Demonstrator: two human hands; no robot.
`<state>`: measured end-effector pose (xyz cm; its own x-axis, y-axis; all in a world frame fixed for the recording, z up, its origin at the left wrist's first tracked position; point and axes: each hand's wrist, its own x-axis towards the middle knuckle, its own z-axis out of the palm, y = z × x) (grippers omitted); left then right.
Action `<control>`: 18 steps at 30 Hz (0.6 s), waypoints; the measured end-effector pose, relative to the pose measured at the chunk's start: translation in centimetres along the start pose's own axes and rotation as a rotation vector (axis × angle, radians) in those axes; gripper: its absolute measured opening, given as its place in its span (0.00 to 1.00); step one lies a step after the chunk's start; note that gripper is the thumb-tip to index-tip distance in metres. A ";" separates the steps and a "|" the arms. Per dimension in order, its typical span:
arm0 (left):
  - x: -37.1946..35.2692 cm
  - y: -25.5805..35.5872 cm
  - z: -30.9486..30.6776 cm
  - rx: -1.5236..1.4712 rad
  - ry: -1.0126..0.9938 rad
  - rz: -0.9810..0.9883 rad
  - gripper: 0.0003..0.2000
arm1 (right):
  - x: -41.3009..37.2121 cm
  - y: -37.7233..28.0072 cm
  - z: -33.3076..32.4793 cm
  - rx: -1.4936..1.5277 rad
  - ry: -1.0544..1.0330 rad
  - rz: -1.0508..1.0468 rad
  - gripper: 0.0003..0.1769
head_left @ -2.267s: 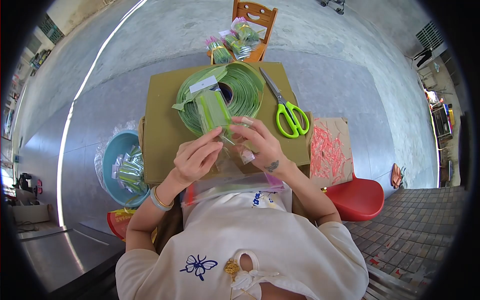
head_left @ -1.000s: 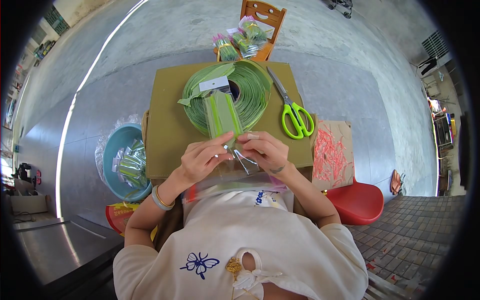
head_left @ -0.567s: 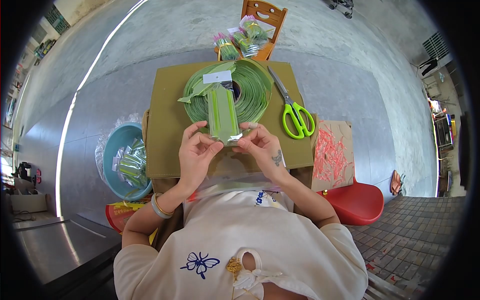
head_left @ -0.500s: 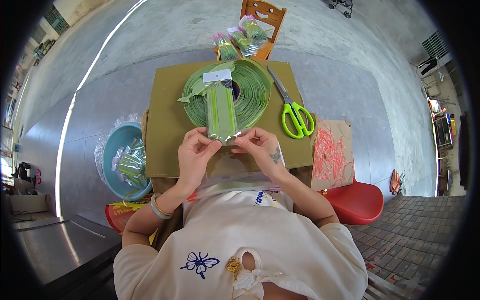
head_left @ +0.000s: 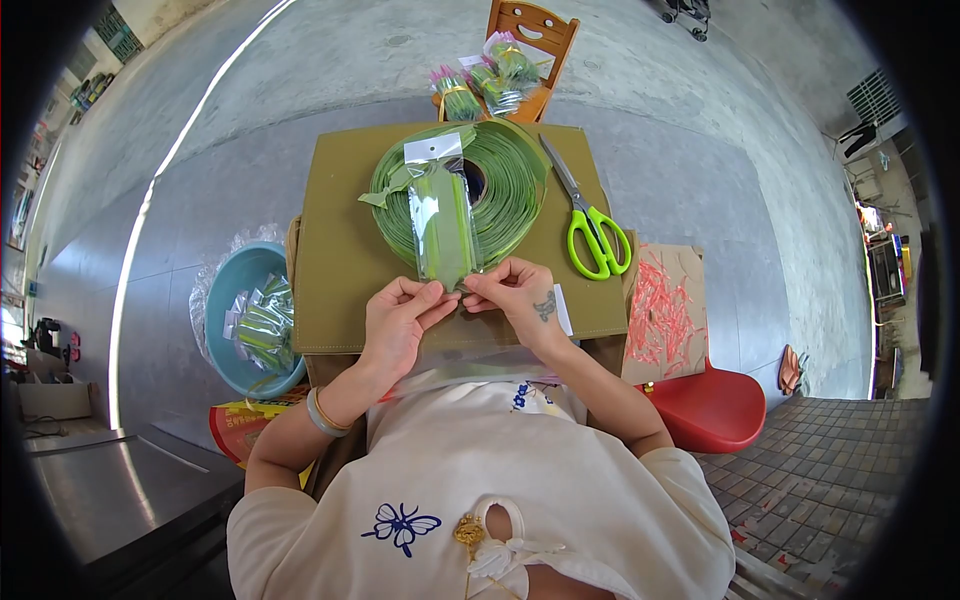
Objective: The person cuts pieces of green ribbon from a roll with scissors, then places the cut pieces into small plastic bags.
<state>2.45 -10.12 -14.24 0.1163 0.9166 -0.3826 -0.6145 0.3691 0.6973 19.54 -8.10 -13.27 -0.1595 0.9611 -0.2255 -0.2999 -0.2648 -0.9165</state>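
Observation:
A clear plastic packet point(head_left: 444, 225) with flat green strips inside and a white header tag stands out over a large roll of green ribbon point(head_left: 515, 200). My left hand point(head_left: 402, 315) pinches the packet's lower edge near its left corner. My right hand point(head_left: 512, 300) pinches the same edge just to the right, so the fingertips of both hands nearly meet. Part of the roll is hidden behind the packet. Scissors with lime-green handles point(head_left: 598, 243) lie closed to the right of the roll.
The olive table point(head_left: 340, 250) carries the roll and scissors. Left of it, a blue basin point(head_left: 228, 362) holds similar packets. On the right, cardboard point(head_left: 690, 300) with pink strips rests on a red stool point(head_left: 715, 405). A wooden chair point(head_left: 545, 30) beyond bears bundled green packets point(head_left: 515, 65).
Both hands have drawn closer together along the packet's lower edge. The packet has tilted slightly, its header shifting up a little. The whole view has moved slightly.

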 end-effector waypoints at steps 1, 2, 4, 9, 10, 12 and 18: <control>0.0 -0.1 0.0 -0.013 -0.010 0.001 0.04 | 0.0 0.1 0.0 -0.003 0.000 -0.002 0.08; 0.0 -0.2 -0.1 -0.026 -0.019 0.003 0.04 | 0.1 0.1 0.0 -0.006 0.001 -0.003 0.08; 0.0 -0.3 -0.1 -0.034 -0.035 0.001 0.04 | 0.1 -0.1 0.0 -0.010 0.005 0.004 0.08; 0.0 -0.3 -0.1 -0.045 -0.022 -0.016 0.04 | 0.1 -0.2 0.0 -0.012 0.018 0.022 0.08; 0.0 -0.4 0.0 -0.051 -0.021 -0.015 0.04 | 0.1 -0.2 0.0 -0.009 0.019 0.019 0.08; 0.0 -0.4 0.1 -0.064 -0.020 -0.013 0.04 | 0.3 0.0 0.0 -0.002 0.017 0.011 0.09; 0.0 -0.5 0.2 -0.097 -0.032 -0.015 0.05 | 0.5 -0.3 0.0 0.051 0.003 -0.039 0.07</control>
<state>2.94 -10.29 -14.43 0.1500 0.9162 -0.3715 -0.6850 0.3673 0.6292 19.52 -7.57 -13.13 -0.1442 0.9709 -0.1912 -0.3534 -0.2310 -0.9065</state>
